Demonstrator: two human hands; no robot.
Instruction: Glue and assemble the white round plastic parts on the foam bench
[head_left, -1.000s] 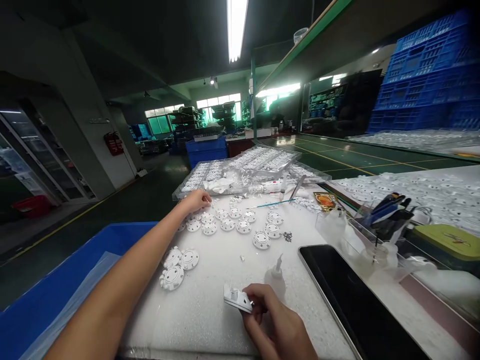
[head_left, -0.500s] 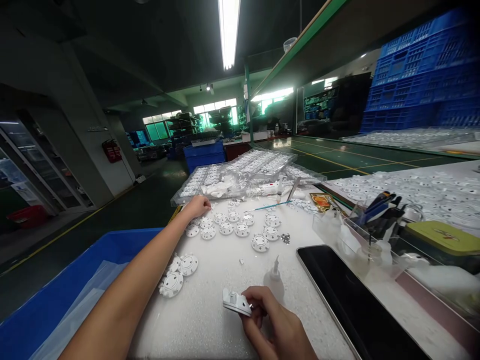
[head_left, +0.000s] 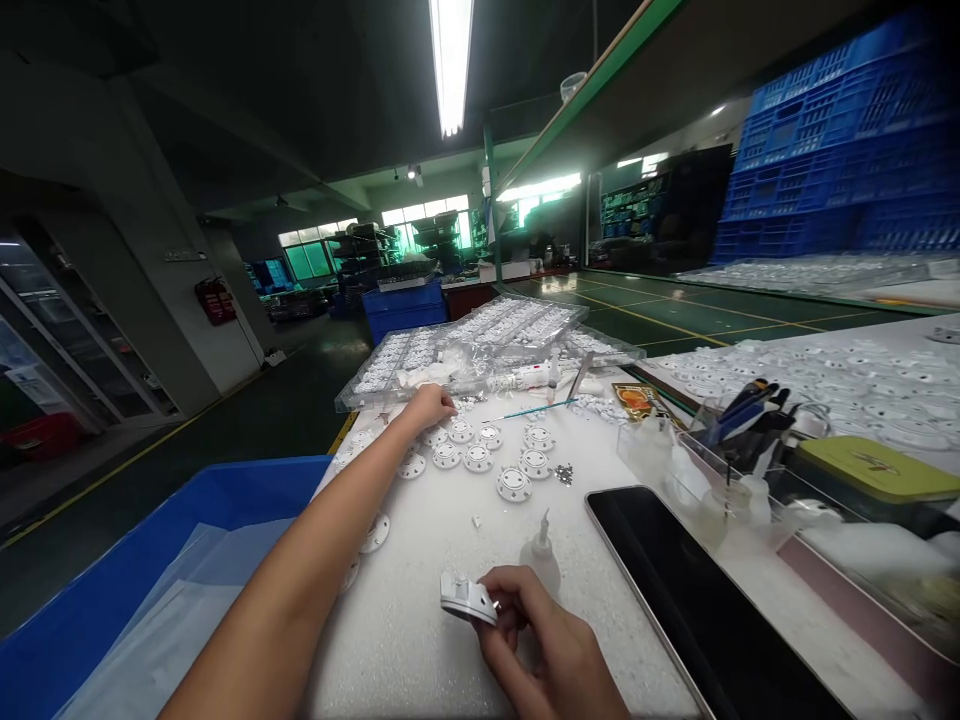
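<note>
head view | right hand [head_left: 551, 638] grips white part [head_left: 466, 598], tilted above table [head_left: 405, 625], seemingly unfinished | left hand [head_left: 430, 407] beside small white bits [head_left: 470, 403], too distant to tell whether it holds any | round white pieces [head_left: 478, 458] lie nearby, apparently done; bits look unused

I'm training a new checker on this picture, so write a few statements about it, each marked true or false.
1. The right hand holds a white part. True.
2. Both hands grip that part. False: the left hand is apart from it, farther forward.
3. A squeeze bottle stands left of the dark-screened device. True.
4. The dark-screened device lies in the picture's left half. False: right half.
5. An open blue bin is at the picture's left. True.
</note>
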